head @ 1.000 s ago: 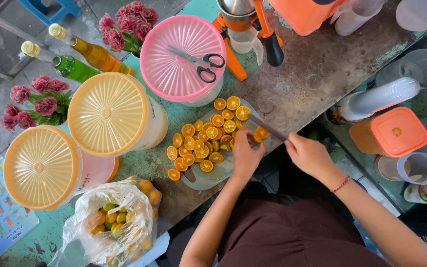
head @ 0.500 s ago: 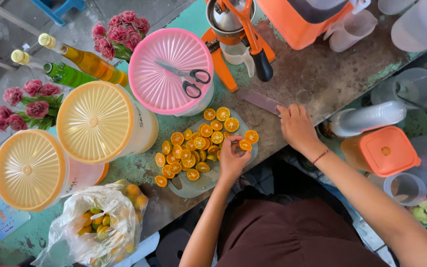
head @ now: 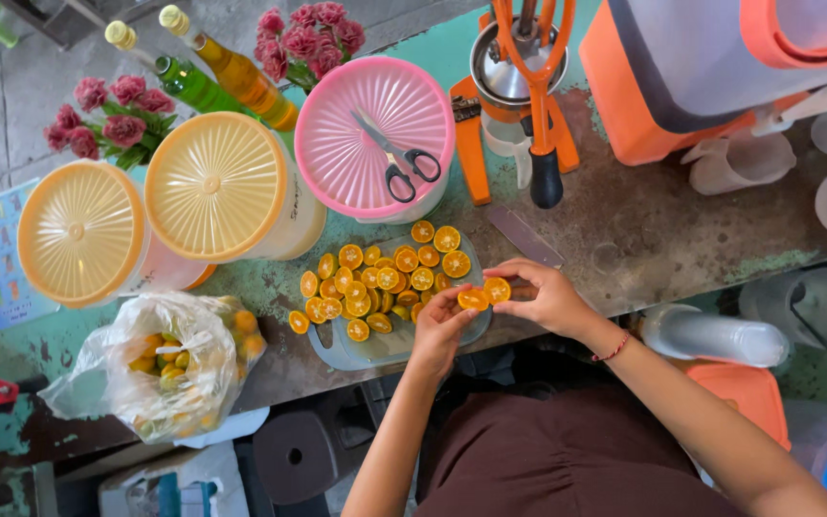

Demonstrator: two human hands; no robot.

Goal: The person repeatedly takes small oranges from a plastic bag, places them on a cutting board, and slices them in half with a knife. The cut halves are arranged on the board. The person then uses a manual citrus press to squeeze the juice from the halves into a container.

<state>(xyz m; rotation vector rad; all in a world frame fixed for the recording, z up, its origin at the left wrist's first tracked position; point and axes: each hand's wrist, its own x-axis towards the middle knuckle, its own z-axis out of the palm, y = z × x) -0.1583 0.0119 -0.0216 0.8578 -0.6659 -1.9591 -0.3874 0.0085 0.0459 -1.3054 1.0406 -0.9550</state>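
Here we see the left hand (head: 440, 325) pinching one citrus half (head: 473, 300) and the right hand (head: 546, 297) pinching another half (head: 498, 288), just over the tray (head: 337, 350) of cut halves. The knife (head: 525, 236) lies beside them. Fingers partly hide both fruits; the bag's (head: 160, 362) contents are blurred.

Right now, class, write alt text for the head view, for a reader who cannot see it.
Seen from above, the left hand and right hand each hold a citrus half over a board of halved fruit. A knife lies on the worn table, with scissors on a pink lid behind, and a bag of whole fruit at the left.
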